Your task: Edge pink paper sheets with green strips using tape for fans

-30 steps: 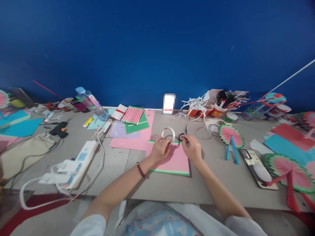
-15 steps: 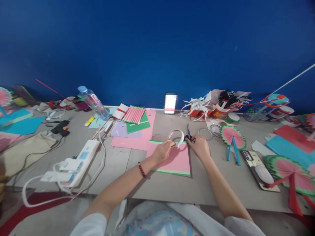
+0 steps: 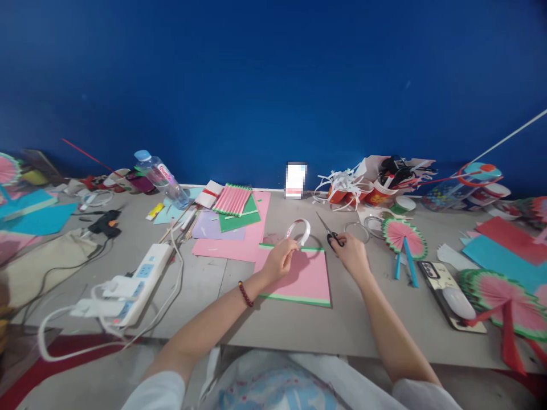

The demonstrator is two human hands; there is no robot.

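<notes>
My left hand [image 3: 278,261] is closed on a white roll of tape [image 3: 298,232], held upright just above the far edge of a pink sheet with green borders [image 3: 303,277]. My right hand [image 3: 352,254] grips the black handles of a pair of scissors [image 3: 328,230], lifted off the table with the blades pointing up and left towards the tape. Both hands are over the top end of the pink sheet, about a hand's width apart.
Folded pink and green paper [image 3: 233,200] and coloured sheets lie behind the left hand. A power strip [image 3: 139,276] with cables and a water bottle [image 3: 160,176] sit left. Paper fans [image 3: 404,238], a phone with a mouse [image 3: 450,293], tape rings [image 3: 356,230] and cups of scraps [image 3: 363,191] crowd the right.
My right hand has picked the scissors up off the table and moved right. My left hand has lifted the tape roll slightly.
</notes>
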